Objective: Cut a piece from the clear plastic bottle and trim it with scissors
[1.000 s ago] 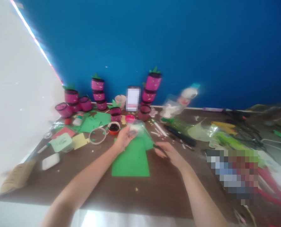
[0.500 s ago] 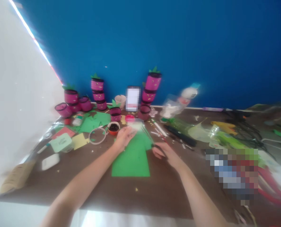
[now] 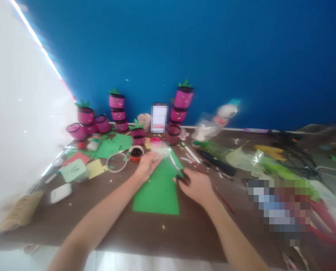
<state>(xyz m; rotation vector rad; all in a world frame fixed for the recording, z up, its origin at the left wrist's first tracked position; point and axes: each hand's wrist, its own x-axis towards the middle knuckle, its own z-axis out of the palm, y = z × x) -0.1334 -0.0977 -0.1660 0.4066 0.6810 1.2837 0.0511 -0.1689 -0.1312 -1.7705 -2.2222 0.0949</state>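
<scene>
A green paper sheet [image 3: 158, 190] lies on the brown table [image 3: 190, 229] in front of me. My left hand [image 3: 147, 164] rests on its far left corner, fingers curled against the paper and a clear plastic piece [image 3: 161, 149]. My right hand [image 3: 195, 186] is closed round dark-handled scissors [image 3: 180, 175], whose pale blades point up over the sheet's right edge. The picture is blurred, so the finer finger positions are unclear.
Pink paper cups with green tops [image 3: 117, 109] stand along the blue wall, with a taller stack [image 3: 181, 101] to the right. A small bowl [image 3: 136, 152], a ring [image 3: 116, 162], paper scraps, pens and green plastic wrap [image 3: 241, 158] crowd the table.
My right hand with the scissors has moved left onto the sheet's right edge, and the blades now reach further up the paper. The left hand has stayed put.
</scene>
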